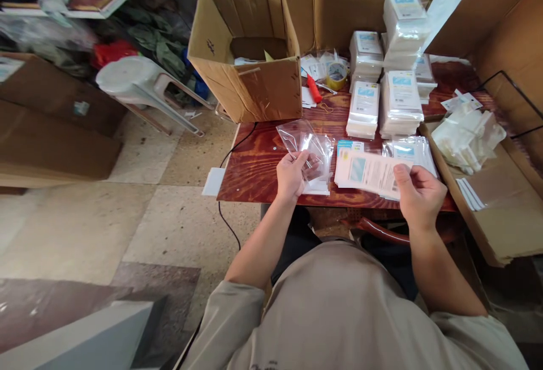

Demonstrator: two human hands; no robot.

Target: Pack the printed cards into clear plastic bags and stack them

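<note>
My left hand [292,176] pinches a clear plastic bag [300,136] over the front of the red-brown table [250,162]. Beneath that bag lie more clear bags with white edges. In my right hand [419,192] is a white printed card [373,173] with a blue picture, its end between thumb and fingers. The card's left end lies over a stack of similar cards [344,146]. Behind my right hand is a pile of filled packets [409,148], partly covered by the hand and card.
An open cardboard box [267,90] stands at the table's back left. Packet stacks [401,95], a tape roll [336,76] and a red-handled tool [314,88] are behind the cards. A shallow carton [500,211] is at right, a stool [127,78] at left.
</note>
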